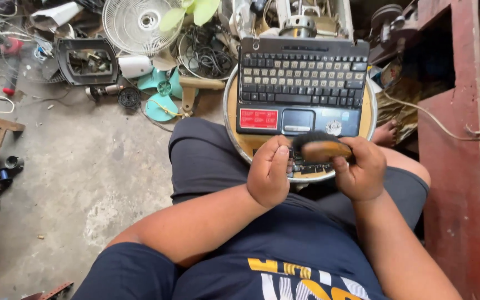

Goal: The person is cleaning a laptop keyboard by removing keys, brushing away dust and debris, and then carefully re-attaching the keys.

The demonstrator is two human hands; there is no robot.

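Open floor [84, 166] at left; laptop base [301, 83] fills round tray [231, 119]; red cabinet [456, 183] blocks right.

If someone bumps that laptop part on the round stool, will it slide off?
Possibly. The laptop base overhangs the round stool at its far corners, so a push might tip it. It looks rigid, not floppy. Both hands hold a brush, not it.

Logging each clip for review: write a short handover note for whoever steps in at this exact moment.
Left hand: curled at the near edge of the laptop base, touching the brush's dark bristles.
Right hand: holding a wooden-backed brush.
The laptop base, keyboard up, lies on a round metal-rimmed stool in front of the knees.
Done: cannot tell how much has been brushed.
Left: the keyboard lies beyond the brush, untouched right now.
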